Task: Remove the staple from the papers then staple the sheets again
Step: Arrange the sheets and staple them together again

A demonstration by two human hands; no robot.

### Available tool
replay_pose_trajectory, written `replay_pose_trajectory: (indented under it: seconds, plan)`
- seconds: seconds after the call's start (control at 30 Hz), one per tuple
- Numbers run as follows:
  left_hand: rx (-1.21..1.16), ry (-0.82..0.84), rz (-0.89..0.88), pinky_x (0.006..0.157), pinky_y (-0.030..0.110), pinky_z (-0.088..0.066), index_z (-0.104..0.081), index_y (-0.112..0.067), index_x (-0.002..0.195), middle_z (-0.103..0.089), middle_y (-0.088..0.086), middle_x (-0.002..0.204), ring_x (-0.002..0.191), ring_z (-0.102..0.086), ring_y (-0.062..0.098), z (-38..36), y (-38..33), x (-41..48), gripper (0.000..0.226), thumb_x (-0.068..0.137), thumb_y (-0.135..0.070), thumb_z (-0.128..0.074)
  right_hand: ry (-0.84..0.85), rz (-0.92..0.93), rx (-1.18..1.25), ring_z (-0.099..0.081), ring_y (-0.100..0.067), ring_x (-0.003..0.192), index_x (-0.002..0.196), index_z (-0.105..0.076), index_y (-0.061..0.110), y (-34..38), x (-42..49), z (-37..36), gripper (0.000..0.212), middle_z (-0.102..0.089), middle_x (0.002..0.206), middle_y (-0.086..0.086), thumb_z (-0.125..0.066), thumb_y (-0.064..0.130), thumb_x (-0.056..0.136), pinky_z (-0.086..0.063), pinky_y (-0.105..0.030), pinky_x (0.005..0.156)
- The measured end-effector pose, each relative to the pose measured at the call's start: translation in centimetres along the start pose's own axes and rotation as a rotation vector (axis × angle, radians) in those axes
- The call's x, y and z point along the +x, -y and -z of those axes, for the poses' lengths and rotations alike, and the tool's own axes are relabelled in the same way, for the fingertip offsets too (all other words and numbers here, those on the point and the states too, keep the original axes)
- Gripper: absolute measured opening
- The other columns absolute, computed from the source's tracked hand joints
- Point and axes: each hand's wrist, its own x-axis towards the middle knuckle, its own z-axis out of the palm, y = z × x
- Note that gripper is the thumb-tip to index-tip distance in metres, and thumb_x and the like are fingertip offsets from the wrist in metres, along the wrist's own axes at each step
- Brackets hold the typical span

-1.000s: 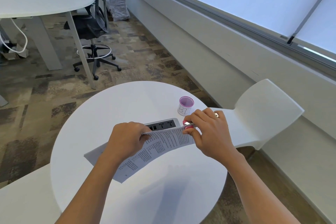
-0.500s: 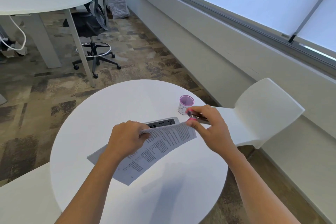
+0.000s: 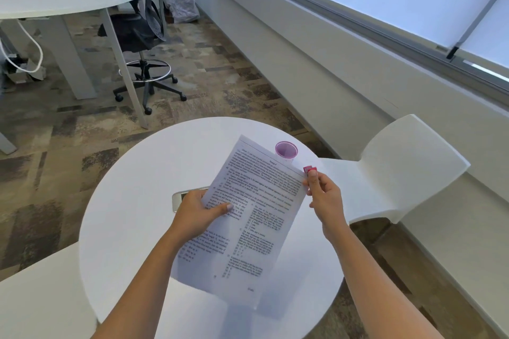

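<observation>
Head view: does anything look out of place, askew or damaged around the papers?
Nothing stands out. The papers are held flat in the left hand, untorn as far as shows; the right hand holds a pink tool at their corner. The purple cup stands upright, nothing spilled.

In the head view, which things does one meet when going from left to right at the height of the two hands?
round table → left hand → papers → right hand, which holds the pink tool → white chair
</observation>
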Motion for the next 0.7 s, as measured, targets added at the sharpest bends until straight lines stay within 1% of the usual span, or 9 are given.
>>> replay_pose_trajectory:
  seconds: [0.1,0.2,0.27,0.33,0.4,0.47,0.53,0.6,0.7]
  plan:
    - [-0.078,-0.010,0.046,0.052,0.022,-0.056,-0.068,-0.024,0.102,-0.076,-0.005,0.091,0.066,-0.075,0.012,-0.3,0.9,0.1,0.030,0.077,-0.039,-0.079,-0.090,-0.059,-0.012,-0.060,-0.015,0.083,0.108,-0.066,0.023,-2.5,1.0,-0.3,0.047,-0.067,0.094,0.006,-0.044,0.061,0.091,-0.051,-0.031,0.076]
    - [-0.123,-0.042,0.078,0.059,0.031,-0.061,-0.067,-0.023,0.106,-0.076,-0.005,0.093,0.069,-0.075,0.017,-0.5,1.7,0.2,0.034,0.078,-0.037,-0.080,-0.135,-0.121,-0.072,-0.059,-0.015,0.092,0.115,-0.061,0.019,-5.4,2.0,-0.5,0.044,-0.065,0.102,0.003,-0.043,0.054,0.096,-0.049,-0.033,0.085]
    - [-0.140,-0.067,0.100,0.064,0.037,-0.063,-0.067,-0.022,0.107,-0.075,-0.005,0.094,0.072,-0.075,0.019,-0.6,2.2,0.3,0.035,0.078,-0.036,-0.080,-0.085,-0.159,-0.156,-0.058,-0.015,0.089,0.114,-0.061,0.013,-7.5,2.2,-0.5,0.040,-0.065,0.103,-0.002,-0.047,0.047,0.097,-0.047,-0.028,0.077]
    - [-0.186,-0.097,0.137,0.066,0.039,-0.063,-0.068,-0.020,0.107,-0.076,-0.001,0.094,0.074,-0.076,0.021,-0.8,2.9,0.1,0.036,0.077,-0.036,-0.080,0.006,-0.158,-0.259,-0.056,-0.015,0.074,0.099,-0.066,0.011,-9.5,2.1,-0.2,0.032,-0.065,0.087,-0.004,-0.058,0.042,0.094,-0.043,-0.025,0.063]
    - [-0.207,-0.136,0.156,0.062,0.036,-0.062,-0.068,-0.018,0.106,-0.076,0.001,0.094,0.073,-0.075,0.021,-0.9,3.4,0.0,0.035,0.077,-0.036,-0.080,0.075,-0.165,-0.380,-0.055,-0.017,0.069,0.092,-0.067,0.012,-11.1,1.8,-0.1,0.027,-0.062,0.076,0.000,-0.066,0.040,0.088,-0.041,-0.027,0.060]
    - [-0.219,-0.166,0.168,0.056,0.030,-0.060,-0.069,-0.017,0.102,-0.076,0.002,0.092,0.069,-0.075,0.019,-0.9,3.9,-0.2,0.032,0.078,-0.034,-0.080,0.106,-0.199,-0.496,-0.058,-0.016,0.070,0.094,-0.067,0.014,-12.4,1.5,-0.2,0.027,-0.064,0.077,0.002,-0.070,0.039,0.085,-0.041,-0.027,0.060]
    - [-0.241,-0.179,0.178,0.052,0.026,-0.058,-0.070,-0.016,0.100,-0.077,0.003,0.091,0.065,-0.075,0.017,-1.0,4.2,-0.3,0.029,0.078,-0.032,-0.080,0.154,-0.239,-0.566,-0.062,-0.020,0.077,0.100,-0.066,0.013,-13.5,1.3,-0.5,0.028,-0.067,0.085,-0.001,-0.072,0.035,0.084,-0.041,-0.027,0.065]
    - [-0.262,-0.187,0.191,0.050,0.026,-0.058,-0.070,-0.017,0.099,-0.077,0.003,0.090,0.064,-0.075,0.017,-1.0,4.4,-0.3,0.027,0.078,-0.031,-0.080,0.219,-0.276,-0.634,-0.064,-0.026,0.089,0.108,-0.064,0.012,-14.7,1.0,-0.9,0.030,-0.069,0.098,-0.006,-0.071,0.029,0.085,-0.042,-0.028,0.071]
    - [-0.307,-0.190,0.205,0.047,0.024,-0.056,-0.069,-0.018,0.097,-0.077,-0.001,0.087,0.063,-0.075,0.015,-1.3,4.6,-0.4,0.026,0.077,-0.030,-0.081,0.277,-0.317,-0.720,-0.064,-0.029,0.095,0.114,-0.061,0.012,-16.1,0.3,-1.4,0.030,-0.066,0.108,-0.009,-0.066,0.023,0.086,-0.044,-0.028,0.071]
